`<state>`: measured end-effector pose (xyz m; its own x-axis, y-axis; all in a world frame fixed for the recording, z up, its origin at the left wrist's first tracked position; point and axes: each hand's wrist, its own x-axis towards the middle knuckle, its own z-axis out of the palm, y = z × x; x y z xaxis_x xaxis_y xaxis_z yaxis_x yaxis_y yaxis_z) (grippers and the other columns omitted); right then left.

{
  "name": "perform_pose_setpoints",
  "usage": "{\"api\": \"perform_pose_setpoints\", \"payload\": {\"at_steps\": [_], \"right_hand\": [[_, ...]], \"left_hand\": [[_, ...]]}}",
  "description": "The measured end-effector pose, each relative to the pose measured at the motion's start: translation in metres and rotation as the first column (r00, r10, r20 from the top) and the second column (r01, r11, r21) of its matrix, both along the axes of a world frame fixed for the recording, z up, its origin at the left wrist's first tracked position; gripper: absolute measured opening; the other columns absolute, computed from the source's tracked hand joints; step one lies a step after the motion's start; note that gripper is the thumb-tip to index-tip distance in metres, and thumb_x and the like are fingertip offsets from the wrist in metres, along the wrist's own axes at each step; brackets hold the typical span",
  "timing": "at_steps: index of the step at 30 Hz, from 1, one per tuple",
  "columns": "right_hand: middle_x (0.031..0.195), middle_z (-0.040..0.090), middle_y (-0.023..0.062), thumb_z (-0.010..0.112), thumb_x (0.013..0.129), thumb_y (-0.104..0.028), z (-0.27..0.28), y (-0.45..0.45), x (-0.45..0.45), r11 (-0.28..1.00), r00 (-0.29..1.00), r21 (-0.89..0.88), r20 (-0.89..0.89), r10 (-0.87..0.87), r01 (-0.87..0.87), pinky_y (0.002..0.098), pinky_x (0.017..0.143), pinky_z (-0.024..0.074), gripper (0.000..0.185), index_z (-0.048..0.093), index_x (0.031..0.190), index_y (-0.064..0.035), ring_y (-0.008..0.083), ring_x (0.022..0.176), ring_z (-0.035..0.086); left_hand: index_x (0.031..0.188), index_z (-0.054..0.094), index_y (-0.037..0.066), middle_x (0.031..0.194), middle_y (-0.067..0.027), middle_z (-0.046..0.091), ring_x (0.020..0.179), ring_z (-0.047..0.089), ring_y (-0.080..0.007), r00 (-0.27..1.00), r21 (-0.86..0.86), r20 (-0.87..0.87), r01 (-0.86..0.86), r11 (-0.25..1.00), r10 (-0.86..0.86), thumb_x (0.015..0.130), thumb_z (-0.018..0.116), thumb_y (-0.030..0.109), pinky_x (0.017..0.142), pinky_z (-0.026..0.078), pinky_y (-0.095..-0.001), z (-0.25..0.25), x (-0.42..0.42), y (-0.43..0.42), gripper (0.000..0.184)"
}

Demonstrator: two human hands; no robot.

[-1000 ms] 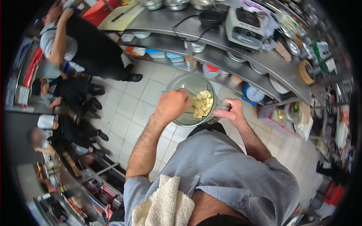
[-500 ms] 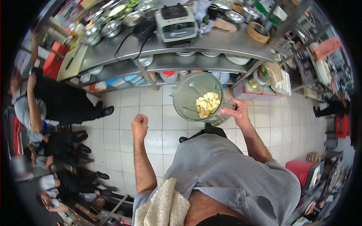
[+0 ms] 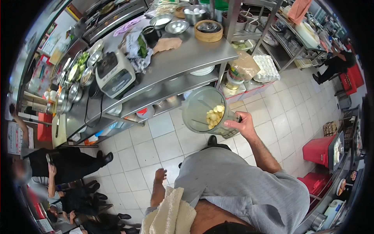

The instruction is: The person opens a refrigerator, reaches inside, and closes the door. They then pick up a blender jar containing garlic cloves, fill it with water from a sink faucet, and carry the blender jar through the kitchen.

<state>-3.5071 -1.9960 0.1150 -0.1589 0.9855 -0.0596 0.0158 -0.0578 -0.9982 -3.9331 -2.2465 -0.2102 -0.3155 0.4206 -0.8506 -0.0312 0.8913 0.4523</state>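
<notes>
My right hand (image 3: 242, 124) is closed round the handle of a large clear blender jug (image 3: 194, 111), which hangs in front of my body above the floor. Pale yellow peeled pieces, like garlic cloves (image 3: 214, 116), lie inside the jug, against the side nearest the handle. Low on the left, away from the jug, my left hand (image 3: 160, 175) holds nothing, its fingers loosely bent and a little apart. A cream towel (image 3: 171, 210) hangs over my left shoulder.
A steel counter (image 3: 175, 60) bears a blender base (image 3: 114, 75), metal bowls and a bamboo steamer (image 3: 209, 32). Several people stand or sit at the left, one in a dark apron (image 3: 64, 162). A red bin (image 3: 317, 153) is at the right, with another person (image 3: 337, 64) farther back.
My left hand has left the jug and dropped down to my side. The view has turned to the right along the counter, while my right hand has kept hold of the jug.
</notes>
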Motion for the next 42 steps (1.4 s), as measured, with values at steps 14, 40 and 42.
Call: {"api": "perform_pose_setpoints", "payload": {"at_steps": [14, 40, 42], "right_hand": [[0.056, 0.056, 0.0040, 0.069, 0.066, -0.014, -0.034, -0.002, 0.133, 0.848, 0.846, -0.086, 0.166, -0.506, 0.523, 0.0211, 0.043, 0.0363, 0.020, 0.060, 0.069, 0.0033, 0.0060, 0.046, 0.047], [0.050, 0.048, -0.0015, 0.071, 0.065, -0.025, -0.026, -0.010, 0.212, 0.546, 0.566, -0.149, 0.233, -0.791, 0.824, 0.0236, 0.041, 0.0312, 0.028, 0.059, 0.063, -0.0001, 0.0051, 0.044, 0.039], [0.052, 0.052, 0.0011, 0.071, 0.065, -0.025, -0.038, -0.009, 0.244, 0.527, 0.545, -0.144, 0.301, -0.783, 0.837, 0.0234, 0.042, 0.0349, 0.028, 0.059, 0.065, 0.0006, 0.0054, 0.045, 0.043]], "left_hand": [[0.089, 0.062, 0.005, 0.087, -0.0102, 0.063, 0.085, 0.059, -0.0205, 0.735, 0.279, -0.445, 0.656, 0.701, -0.511, 0.077, 0.053, 0.021, 0.077, 0.044, -0.0286, 0.071, 0.097, 0.279, 0.022], [0.096, 0.059, 0.008, 0.073, -0.0021, 0.058, 0.057, 0.054, -0.0116, 0.631, 0.191, -0.178, 0.775, 0.603, -0.755, 0.075, 0.056, 0.020, 0.043, 0.042, -0.0244, 0.002, 0.191, 0.406, 0.024], [0.086, 0.063, 0.004, 0.072, -0.0076, 0.062, 0.061, 0.057, -0.0139, 0.624, 0.281, -0.252, 0.779, 0.561, -0.740, 0.072, 0.058, 0.020, 0.054, 0.046, -0.0269, -0.004, 0.223, 0.412, 0.022]]}}
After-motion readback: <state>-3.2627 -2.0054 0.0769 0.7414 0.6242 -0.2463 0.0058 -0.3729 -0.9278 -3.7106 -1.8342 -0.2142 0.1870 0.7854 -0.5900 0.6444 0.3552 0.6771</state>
